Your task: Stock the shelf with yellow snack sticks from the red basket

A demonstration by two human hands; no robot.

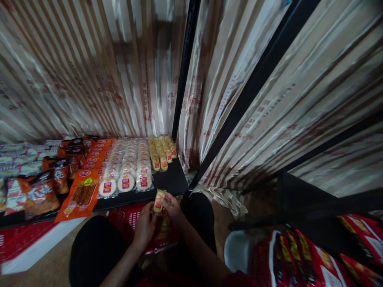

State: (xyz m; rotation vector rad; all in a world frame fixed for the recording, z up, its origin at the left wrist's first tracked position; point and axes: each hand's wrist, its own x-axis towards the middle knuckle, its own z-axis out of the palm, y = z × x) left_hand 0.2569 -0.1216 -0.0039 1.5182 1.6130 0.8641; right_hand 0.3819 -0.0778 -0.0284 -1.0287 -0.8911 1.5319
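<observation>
Both my hands meet low in the middle of the view, just in front of a black shelf (pixel 169 181). My right hand (pixel 172 207) is closed on a small yellow snack packet (pixel 158 200) with a red label, held upright. My left hand (pixel 145 227) is curled beside it, its fingers at the packet's lower end and over more packets in a red plastic basket (pixel 125 217) below. On the shelf, rows of the same yellow packets (pixel 163 153) lie at the right end.
The shelf also carries clear packs of round white cakes (pixel 127 169), orange packets (pixel 82 193) and dark orange bags (pixel 42 191). A striped curtain (pixel 89 67) hangs behind. Black rack posts (pixel 184 67) rise at the centre. Red bags (pixel 299 255) lie at the lower right.
</observation>
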